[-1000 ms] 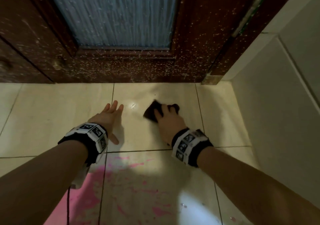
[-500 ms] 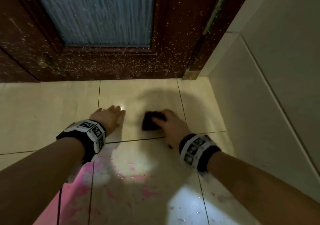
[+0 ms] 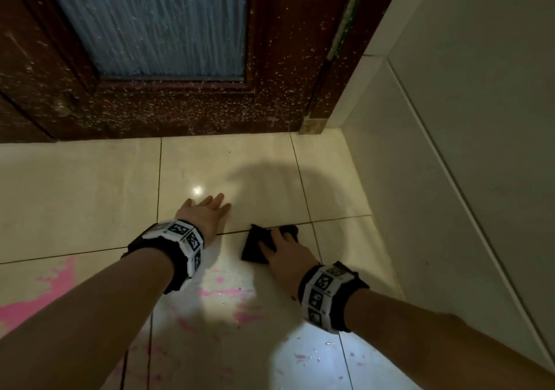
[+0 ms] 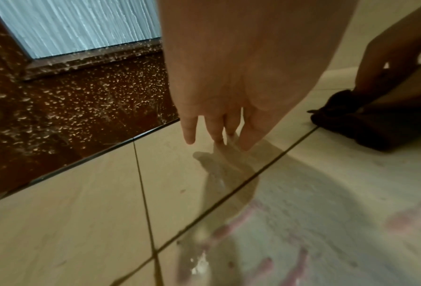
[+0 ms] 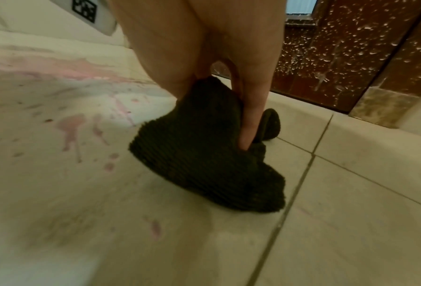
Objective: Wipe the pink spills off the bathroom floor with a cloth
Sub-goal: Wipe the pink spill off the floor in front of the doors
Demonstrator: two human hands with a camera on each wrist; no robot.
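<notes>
A dark ribbed cloth (image 3: 255, 247) lies bunched on the cream floor tiles, across a grout line. My right hand (image 3: 283, 251) is on top of it; in the right wrist view the cloth (image 5: 204, 151) rises between thumb and a straight finger (image 5: 249, 120) that digs into it. My left hand (image 3: 207, 212) rests flat on the floor just left of the cloth, fingers straight, their tips (image 4: 189, 139) touching the tile. Pink spills (image 3: 228, 293) streak the tile right behind both hands. A larger pink patch (image 3: 39, 296) sits at the far left.
A dark brown door (image 3: 180, 113) with a frosted glass panel (image 3: 150, 23) closes off the floor ahead. A pale tiled wall (image 3: 450, 179) runs along the right. A bright light patch (image 3: 315, 356) falls on the tiles near me.
My right hand has dragged the cloth back from near the door, across the grout line toward the pink streaks. The left hand stays flat on the floor.
</notes>
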